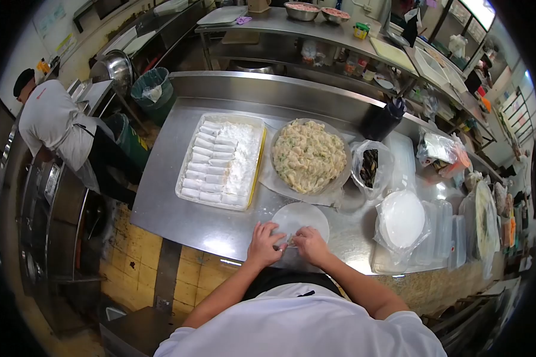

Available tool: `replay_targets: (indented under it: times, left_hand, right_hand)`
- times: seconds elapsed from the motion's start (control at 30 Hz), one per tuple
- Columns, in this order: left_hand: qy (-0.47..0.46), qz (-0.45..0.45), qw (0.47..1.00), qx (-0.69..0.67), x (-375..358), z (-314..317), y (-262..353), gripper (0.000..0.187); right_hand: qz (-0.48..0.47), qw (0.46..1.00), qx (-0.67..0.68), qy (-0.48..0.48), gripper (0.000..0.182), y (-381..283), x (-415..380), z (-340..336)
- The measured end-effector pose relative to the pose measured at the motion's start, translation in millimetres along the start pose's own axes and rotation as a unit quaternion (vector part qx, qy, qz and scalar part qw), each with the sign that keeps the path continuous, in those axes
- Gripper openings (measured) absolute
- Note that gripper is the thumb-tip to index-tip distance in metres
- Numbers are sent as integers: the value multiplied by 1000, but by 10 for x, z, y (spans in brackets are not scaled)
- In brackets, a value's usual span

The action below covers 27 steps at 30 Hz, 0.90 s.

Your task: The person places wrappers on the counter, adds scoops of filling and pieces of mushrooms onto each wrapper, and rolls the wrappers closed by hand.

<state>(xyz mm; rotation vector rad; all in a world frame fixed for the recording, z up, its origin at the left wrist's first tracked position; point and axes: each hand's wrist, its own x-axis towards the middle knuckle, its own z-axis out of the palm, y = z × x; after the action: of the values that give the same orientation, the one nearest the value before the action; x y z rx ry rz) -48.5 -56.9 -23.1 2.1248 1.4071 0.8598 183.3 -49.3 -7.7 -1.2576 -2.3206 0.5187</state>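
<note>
A round, thin white wrapper sheet (304, 217) lies flat on the steel table in front of me. Both hands are at its near edge, close together with fingers bent inward. My left hand (264, 244) and my right hand (309, 244) pinch at the near edge, where a little filling seems to show between them; the fingertips are too small to read exactly. Beyond the sheet stands a large round bowl of chopped, pale filling with green bits (309, 156). To its left, a rectangular tray (183, 189) holds rows of white rolls beside white powder.
Right of the filling are a bag-lined bowl with dark contents (369, 168), a dark container (382, 122) and a bagged stack of white rounds (401, 219). Clear plastic boxes (441, 229) stand farther right. A co-worker (58, 113) leans at the left counter, near green bins (153, 94).
</note>
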Motion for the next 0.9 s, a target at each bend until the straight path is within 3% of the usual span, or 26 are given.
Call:
replay_targets:
  times: [0.07, 0.27, 0.37, 0.47, 0.57, 0.67, 0.77, 0.9]
  left_hand:
    - [0, 4, 1000, 1, -3, -7, -3, 36]
    - [6, 11, 1000, 0, -4, -9, -12, 35]
    - [10, 18, 1000, -5, 2, 18, -27, 35]
    - [9, 17, 1000, -7, -12, 9, -35, 35]
    - [9, 19, 1000, -6, -5, 15, -30, 35]
    - [8, 22, 1000, 3, -5, 13, -31, 35]
    - [3, 17, 1000, -1, -5, 9, -33, 35]
    - [9, 16, 1000, -7, -16, 29, -48, 35]
  right_hand:
    - [8, 997, -70, -12, 10, -157, 15, -164]
    - [71, 997, 3, 22, 8, 36, -136, -24]
    - [102, 994, 8, -28, 9, 124, -200, -88]
    - [160, 986, 31, -20, 14, 118, -92, -217]
    - [135, 990, 26, -22, 19, -111, 132, -468]
    - [25, 998, -5, -66, 17, -186, 229, -278]
    - [29, 988, -59, -138, 16, -67, 244, -106]
    - [164, 981, 72, -76, 17, -13, 233, -307]
